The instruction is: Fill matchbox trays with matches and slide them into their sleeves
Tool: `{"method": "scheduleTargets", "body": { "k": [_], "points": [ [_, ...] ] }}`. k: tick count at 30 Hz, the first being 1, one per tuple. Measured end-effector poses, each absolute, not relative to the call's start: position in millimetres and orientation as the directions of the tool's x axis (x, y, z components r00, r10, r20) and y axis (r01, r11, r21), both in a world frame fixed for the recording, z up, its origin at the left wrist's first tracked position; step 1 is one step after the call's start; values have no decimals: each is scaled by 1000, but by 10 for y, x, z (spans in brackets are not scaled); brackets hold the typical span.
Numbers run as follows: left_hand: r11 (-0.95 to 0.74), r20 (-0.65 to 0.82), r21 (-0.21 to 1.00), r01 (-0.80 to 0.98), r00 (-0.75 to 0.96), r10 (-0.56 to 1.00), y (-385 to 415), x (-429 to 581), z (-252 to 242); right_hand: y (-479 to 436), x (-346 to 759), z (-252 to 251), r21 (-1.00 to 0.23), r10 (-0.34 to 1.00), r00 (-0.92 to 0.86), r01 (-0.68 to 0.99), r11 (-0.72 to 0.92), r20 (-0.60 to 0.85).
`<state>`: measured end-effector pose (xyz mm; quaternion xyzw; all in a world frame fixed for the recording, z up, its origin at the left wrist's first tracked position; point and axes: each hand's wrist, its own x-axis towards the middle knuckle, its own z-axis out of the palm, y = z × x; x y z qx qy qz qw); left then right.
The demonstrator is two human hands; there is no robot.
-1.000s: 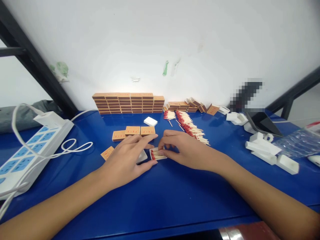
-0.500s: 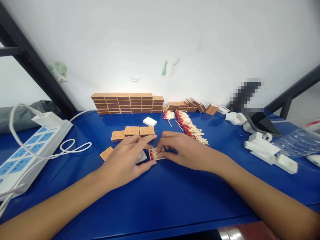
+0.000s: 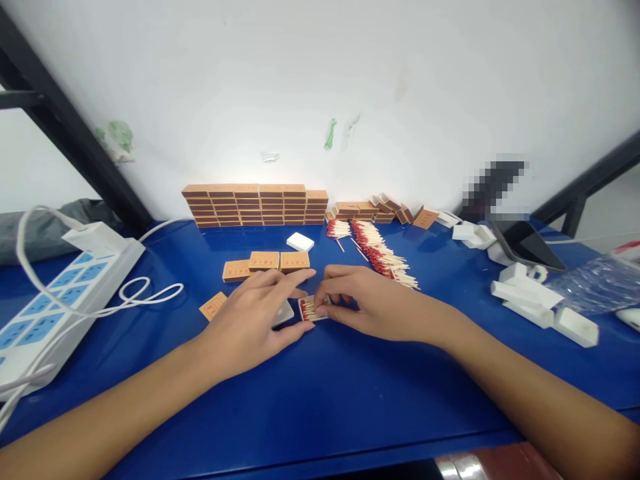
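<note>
A small white matchbox tray lies on the blue table with red-headed matches lined up in it. My right hand reaches over its right end, thumb and fingers pinched on the matches there and covering part of them. Spread and open, my left hand has its thumb tip at the tray's near left corner. Under the left palm shows part of a pale, smooth object, mostly hidden. Beyond the hands stand several orange matchboxes. An orange matchbox cover lies left of my left hand.
Stacked matchboxes line the wall. Heaped matches and a white tray lie in front. To the right are more matchboxes, white trays, a phone and clear plastic. A power strip with cables sits left.
Both hands stay almost in place at the tray. My right fingertips have shifted very slightly over the matches, and the view has moved a little.
</note>
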<state>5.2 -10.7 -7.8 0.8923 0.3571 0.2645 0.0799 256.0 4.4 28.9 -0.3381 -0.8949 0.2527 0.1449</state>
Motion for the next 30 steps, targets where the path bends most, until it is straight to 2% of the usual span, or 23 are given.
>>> {"method": "scheduleTargets", "body": {
  "k": [5, 12, 18, 26, 30],
  "points": [
    [-725, 403, 344, 596, 604, 688, -112, 57, -64, 45, 2537, 273, -495, 701, -701, 567, 659, 131],
    [-721, 403, 342, 603, 598, 692, -108, 44, -77, 39, 2525, 253, -488, 734, -675, 618, 616, 71],
    [-727, 406, 338, 598, 604, 686, -115, 50, -75, 38, 2538, 250, -418, 749, -660, 666, 618, 55],
    [-712, 391, 348, 610, 595, 702, -108, 54, -64, -1, 2472, 233, -523, 730, -681, 601, 604, 62],
    [-720, 399, 344, 603, 600, 693, -112, 55, -63, 19, 2498, 250, -517, 727, -678, 586, 624, 109]
  ]
}}
